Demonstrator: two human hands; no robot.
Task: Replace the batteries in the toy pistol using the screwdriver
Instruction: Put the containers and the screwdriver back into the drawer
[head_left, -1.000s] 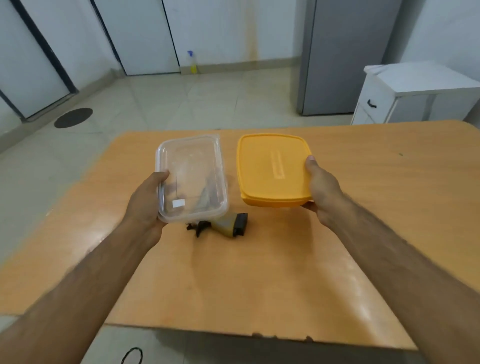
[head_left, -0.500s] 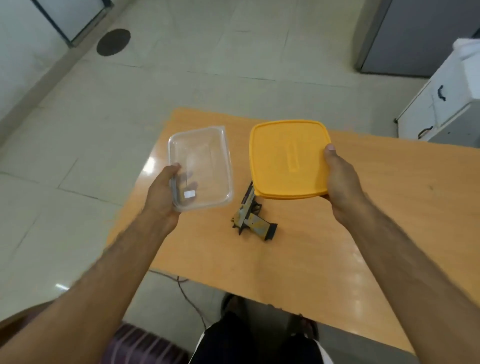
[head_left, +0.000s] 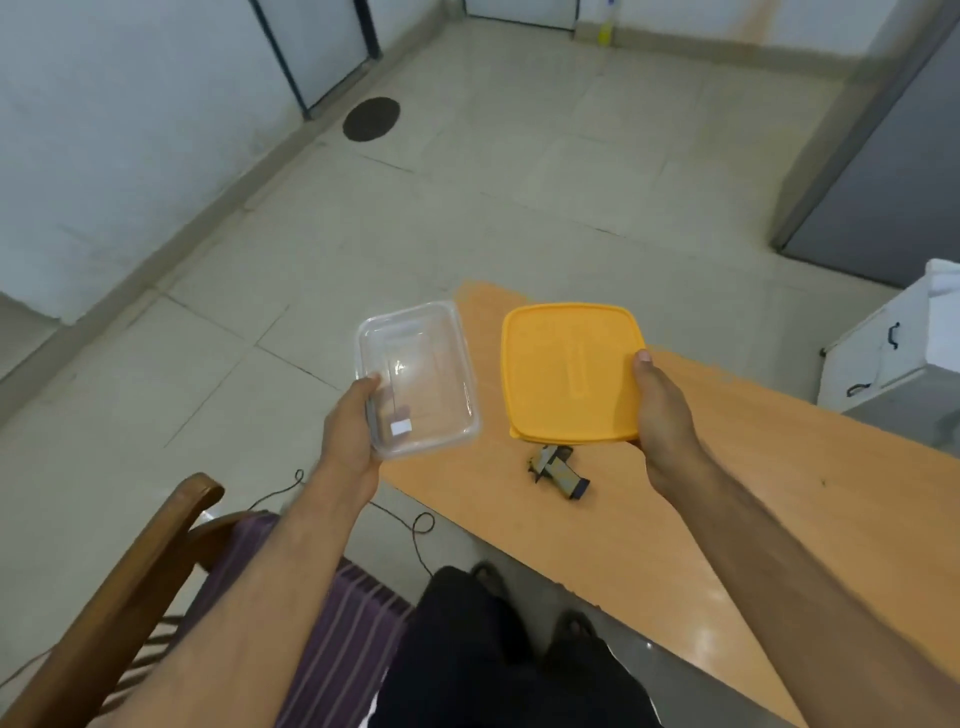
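The toy pistol (head_left: 558, 470), tan and black, lies on the orange table (head_left: 779, 493); its front part is hidden under the lid. My left hand (head_left: 350, 436) grips the near left edge of a clear plastic container (head_left: 418, 379), held in the air past the table's left edge. My right hand (head_left: 660, 410) grips the right side of a yellow lid (head_left: 569, 374), held just above the pistol. No screwdriver or batteries are in view.
A wooden chair (head_left: 135, 587) with a purple striped cushion stands at the lower left. A thin cable (head_left: 415, 530) trails over the tiled floor. A white cabinet (head_left: 893, 353) is at the right, a grey door behind it.
The camera has swung left and down, showing more floor and the chair. Both hands still hold the container and the lid; the lid now covers more of the pistol.
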